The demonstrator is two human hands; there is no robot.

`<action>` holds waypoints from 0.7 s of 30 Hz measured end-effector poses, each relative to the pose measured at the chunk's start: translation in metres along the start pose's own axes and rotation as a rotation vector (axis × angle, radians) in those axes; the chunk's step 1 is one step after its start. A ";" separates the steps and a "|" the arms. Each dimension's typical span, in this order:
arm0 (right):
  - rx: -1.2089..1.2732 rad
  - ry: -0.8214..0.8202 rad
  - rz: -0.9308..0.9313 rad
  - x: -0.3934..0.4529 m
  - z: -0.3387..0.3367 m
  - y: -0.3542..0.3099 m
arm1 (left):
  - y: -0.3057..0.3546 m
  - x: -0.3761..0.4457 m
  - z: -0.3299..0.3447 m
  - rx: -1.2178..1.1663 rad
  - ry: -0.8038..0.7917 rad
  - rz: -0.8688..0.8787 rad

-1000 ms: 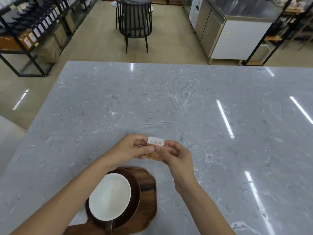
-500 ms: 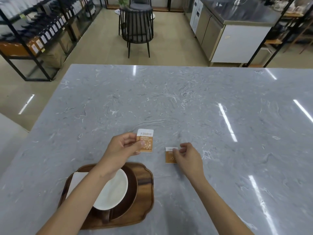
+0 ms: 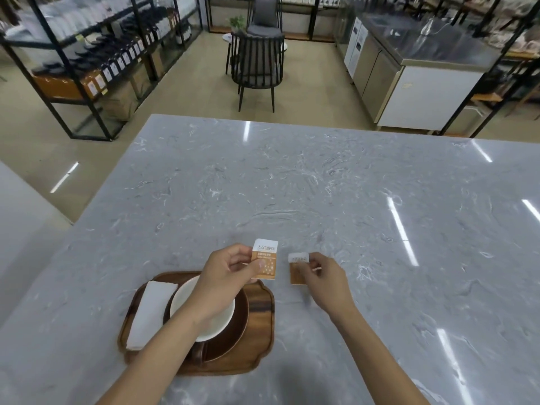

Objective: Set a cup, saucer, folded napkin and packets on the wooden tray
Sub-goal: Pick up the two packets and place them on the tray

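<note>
The left hand (image 3: 225,273) pinches 1 orange-and-white paper packet (image 3: 264,259) upright above the scalloped wooden tray (image 3: 261,302); the right hand (image 3: 323,277) pinches a second, smaller-looking packet (image 3: 298,268) over the grey marble counter (image 3: 321,185) just beside it.

I have a single view, from the camera worn on the person's head. It looks forward and steeply down across a grey marble table (image 3: 321,185), so the near part of the top fills the lower frame and the far edge runs across the upper third. Both forearms enter from the bottom edge, which puts the lens close above them. The wide angle bends the table edges and takes in the room beyond: a shelf rack (image 3: 87,68) at upper left, a chair (image 3: 257,68) at top centre, a steel counter (image 3: 423,77) at upper right. No second view overlaps it.
</note>
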State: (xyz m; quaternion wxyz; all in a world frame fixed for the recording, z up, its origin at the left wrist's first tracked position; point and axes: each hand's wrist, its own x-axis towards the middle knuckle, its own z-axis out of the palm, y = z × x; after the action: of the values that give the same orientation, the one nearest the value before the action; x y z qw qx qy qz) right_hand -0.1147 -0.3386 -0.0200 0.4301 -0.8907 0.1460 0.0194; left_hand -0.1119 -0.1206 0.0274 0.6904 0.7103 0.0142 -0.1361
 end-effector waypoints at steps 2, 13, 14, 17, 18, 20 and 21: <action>0.170 -0.016 -0.040 -0.012 -0.009 -0.010 | -0.004 -0.006 -0.001 0.026 0.020 0.026; 0.637 -0.130 -0.072 -0.075 -0.008 -0.065 | -0.006 -0.045 -0.006 -0.073 0.009 0.049; 0.648 -0.127 -0.063 -0.080 -0.004 -0.066 | -0.007 -0.050 -0.008 -0.110 0.005 0.040; 0.689 -0.154 -0.035 -0.094 0.004 -0.068 | -0.010 -0.064 -0.016 -0.217 -0.039 0.012; 0.699 -0.174 -0.025 -0.099 0.007 -0.069 | -0.010 -0.069 -0.019 -0.228 -0.061 0.009; 0.697 -0.196 0.004 -0.110 0.012 -0.071 | -0.011 -0.078 -0.025 -0.212 -0.095 0.003; 0.694 -0.200 0.018 -0.115 0.013 -0.071 | -0.012 -0.083 -0.027 -0.207 -0.108 0.000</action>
State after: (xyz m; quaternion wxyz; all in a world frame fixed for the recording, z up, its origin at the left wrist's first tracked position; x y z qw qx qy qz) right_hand -0.2038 -0.2591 0.0442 0.7190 -0.6839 0.1087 0.0597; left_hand -0.1893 -0.0799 0.0339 0.7597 0.6270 -0.0090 -0.1721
